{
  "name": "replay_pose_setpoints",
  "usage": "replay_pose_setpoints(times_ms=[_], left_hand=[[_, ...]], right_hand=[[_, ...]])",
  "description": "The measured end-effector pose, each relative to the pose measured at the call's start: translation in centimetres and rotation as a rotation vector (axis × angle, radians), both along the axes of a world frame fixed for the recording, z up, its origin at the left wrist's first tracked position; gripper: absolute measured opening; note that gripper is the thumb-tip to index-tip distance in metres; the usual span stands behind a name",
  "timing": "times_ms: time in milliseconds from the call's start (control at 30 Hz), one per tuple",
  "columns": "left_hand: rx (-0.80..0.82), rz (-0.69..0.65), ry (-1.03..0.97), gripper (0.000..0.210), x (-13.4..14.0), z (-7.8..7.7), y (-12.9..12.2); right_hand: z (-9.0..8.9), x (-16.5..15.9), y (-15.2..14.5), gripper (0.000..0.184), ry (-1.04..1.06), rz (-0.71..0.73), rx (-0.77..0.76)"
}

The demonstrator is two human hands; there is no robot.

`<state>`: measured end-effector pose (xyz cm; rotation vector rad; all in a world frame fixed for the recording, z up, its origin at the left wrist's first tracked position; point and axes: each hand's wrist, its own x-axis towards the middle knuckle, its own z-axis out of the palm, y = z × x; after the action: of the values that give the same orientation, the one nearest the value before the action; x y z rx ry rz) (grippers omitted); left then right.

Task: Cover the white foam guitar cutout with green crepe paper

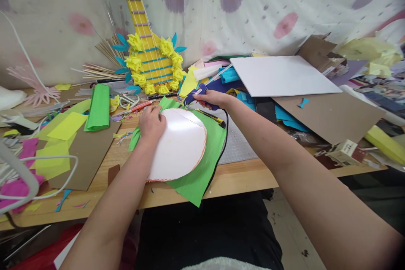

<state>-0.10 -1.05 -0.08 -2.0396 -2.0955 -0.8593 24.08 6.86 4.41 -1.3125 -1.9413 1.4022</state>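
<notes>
A rounded white board (179, 145) with an orange-edged rim lies on a sheet of green crepe paper (198, 183) at the table's front. My left hand (152, 124) grips the board's far left side, its fingers curled over the edge where the green paper shows. In my right hand (213, 99) is a blue hot glue gun (200, 92), a clear glue stick (219, 74) poking out of its back. The nozzle points left, by the board's far edge; whether it touches is hidden. The black cord runs down over the green paper. A yellow-and-black utility knife (211, 118) rests just right of the board.
Behind stands a yellow paper guitar (152, 57) with paper roses. A green crepe roll (97, 107), yellow sheets (67, 126) and brown cardboard (91, 160) lie left. At right are a grey cutting mat (238, 143), a white panel (284, 76) and cardboard (335, 116). Scissors (129, 100) lie behind.
</notes>
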Motion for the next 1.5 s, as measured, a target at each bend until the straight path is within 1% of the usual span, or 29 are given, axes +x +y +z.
replay_pose_setpoints(times_ms=[133,267,400,600,700,767,833,900,967,1033,1100,1167,1233,1267,1333,1433,1500], left_hand=[[0.005,-0.009,0.004,0.041,0.0,0.0,0.0],[0.011,-0.009,0.013,0.041,0.0,0.0,0.0],[0.016,-0.009,0.009,0.042,0.0,0.1,-0.1],[0.025,0.000,0.025,0.047,0.1,0.2,-0.4],[0.014,0.006,0.035,0.052,0.2,0.3,-0.4],[0.016,0.009,0.023,0.056,0.2,0.3,-0.4],[0.025,0.013,-0.008,0.060,0.2,0.3,-0.4],[0.025,0.018,-0.041,0.062,0.2,0.3,-0.4],[0.010,0.026,-0.060,0.063,0.3,0.5,-0.4],[-0.008,0.034,-0.063,0.063,0.3,0.6,-0.5],[-0.015,0.040,-0.060,0.063,0.4,0.7,-0.5],[-0.013,0.047,-0.058,0.064,0.3,0.7,-0.5],[-0.007,0.055,-0.066,0.064,0.3,0.5,-0.4],[-0.003,0.057,-0.072,0.064,0.3,0.4,-0.4],[0.006,0.057,-0.075,0.064,0.3,0.3,-0.3],[0.009,0.051,-0.051,0.064,0.3,0.3,-0.2],[-0.002,0.049,-0.047,0.063,0.3,0.4,-0.1]], right_hand=[[0.1,-0.8,0.6,0.044,-0.027,0.012,0.007],[1.0,-1.8,0.5,0.045,-0.094,-0.019,0.000],[1.8,-2.9,0.7,0.043,-0.155,0.009,-0.007],[2.2,-4.6,1.3,0.046,-0.263,0.022,0.079],[2.4,-5.2,1.4,0.047,-0.290,0.056,0.117],[2.6,-5.4,1.2,0.047,-0.274,0.066,0.130],[2.9,-5.2,0.8,0.046,-0.212,0.042,0.124],[3.1,-4.2,0.2,0.045,-0.118,0.005,0.112],[3.0,-2.6,-0.5,0.045,-0.029,-0.034,0.109],[2.3,-0.3,-1.3,0.045,0.025,-0.096,0.108],[1.2,2.1,-2.0,0.044,0.053,-0.188,0.104],[-0.5,4.3,-2.6,0.040,0.066,-0.317,0.101],[-2.5,5.9,-3.2,0.032,0.055,-0.500,0.133],[-3.5,6.5,-3.4,0.031,0.010,-0.585,0.163],[-5.4,7.3,-3.6,0.033,-0.145,-0.713,0.214],[-7.3,7.7,-3.6,0.041,-0.351,-0.755,0.301],[-7.8,7.7,-3.6,0.044,-0.428,-0.743,0.350]])
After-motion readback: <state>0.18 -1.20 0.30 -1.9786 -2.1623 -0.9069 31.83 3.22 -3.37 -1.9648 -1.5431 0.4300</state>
